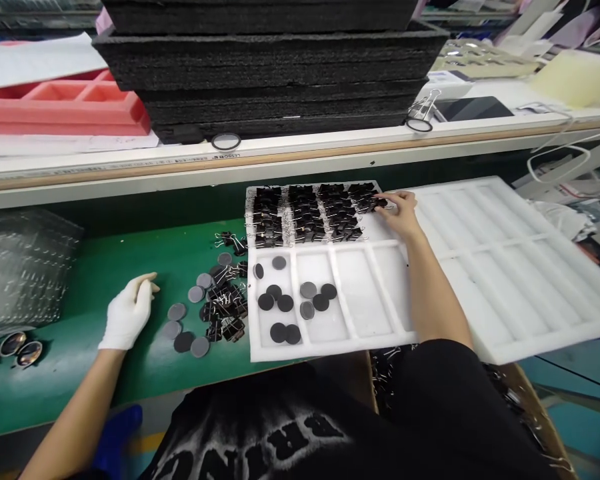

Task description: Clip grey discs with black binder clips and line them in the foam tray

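Note:
A white foam tray (373, 290) lies on the green table. Its back compartments hold rows of black binder clips (305, 213); black and grey discs (321, 302) lie in two front compartments. At the back right compartment my bare right hand (399, 210) pinches a binder clip (379, 203) between thumb and fingers. My left hand (130, 310), in a white glove, rests on the green surface at the left, fingers curled loosely with the tips close together; nothing shows in it. Between this hand and the tray lie a pile of loose clips (225, 300) and several grey discs (177, 311).
A second white foam tray (517, 267) is at the right. Black foam trays (280, 73) are stacked on the shelf behind, beside a red tray (80, 107). Clear plastic trays (25, 267) and round lenses (29, 354) sit at the far left. A box of clips (535, 400) stands below right.

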### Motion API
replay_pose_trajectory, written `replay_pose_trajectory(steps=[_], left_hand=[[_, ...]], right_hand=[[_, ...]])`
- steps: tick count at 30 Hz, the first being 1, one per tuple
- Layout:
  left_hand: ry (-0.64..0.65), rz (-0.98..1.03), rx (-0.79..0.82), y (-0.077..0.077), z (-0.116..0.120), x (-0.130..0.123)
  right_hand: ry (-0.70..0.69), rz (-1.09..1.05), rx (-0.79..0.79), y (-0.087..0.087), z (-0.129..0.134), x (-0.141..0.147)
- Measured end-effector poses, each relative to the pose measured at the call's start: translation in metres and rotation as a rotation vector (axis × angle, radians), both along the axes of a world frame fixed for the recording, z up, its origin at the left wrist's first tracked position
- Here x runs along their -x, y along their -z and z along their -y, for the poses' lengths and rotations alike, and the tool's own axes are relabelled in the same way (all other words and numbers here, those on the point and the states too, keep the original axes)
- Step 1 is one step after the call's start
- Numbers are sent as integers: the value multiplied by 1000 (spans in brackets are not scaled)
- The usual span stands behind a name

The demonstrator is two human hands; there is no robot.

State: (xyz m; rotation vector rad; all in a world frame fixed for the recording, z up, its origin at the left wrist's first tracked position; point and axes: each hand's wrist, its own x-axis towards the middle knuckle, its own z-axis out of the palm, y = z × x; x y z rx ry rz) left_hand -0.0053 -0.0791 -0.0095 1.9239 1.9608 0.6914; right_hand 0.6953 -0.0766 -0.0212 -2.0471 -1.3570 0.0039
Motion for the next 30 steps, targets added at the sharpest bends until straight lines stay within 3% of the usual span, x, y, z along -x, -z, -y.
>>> replay_pose_trajectory(steps=[3,6,8,10,12,14,17,19,23,27,30], left_hand=[[6,11,-16,2,7,-5],[25,-22,-69,5,30,-6],[64,-141,-123,7,52,1],[48,-269,-152,8,74,16],[-105,-366,-161,7,91,39],[-376,-432,-154,4,102,69],[-716,-451,-78,-1,105,114],[-778,-406,-11,-2,103,136],[-689,-361,19,2,96,140],[-507,-435,26,9,86,101],[-314,-453,16,10,65,61]], right_hand=[[84,-44,19,-5,7,12],[16,29,-68,-21,18,43],[-211,12,-117,-30,33,74],[-539,-89,59,-31,54,106],[-739,-159,281,-22,77,134],[-739,-183,441,-6,97,151],[-683,-152,446,21,111,158],[-696,-142,383,31,111,157],[-685,-113,305,25,110,160],[-626,-96,332,3,115,167],[-529,-60,303,-14,120,169]])
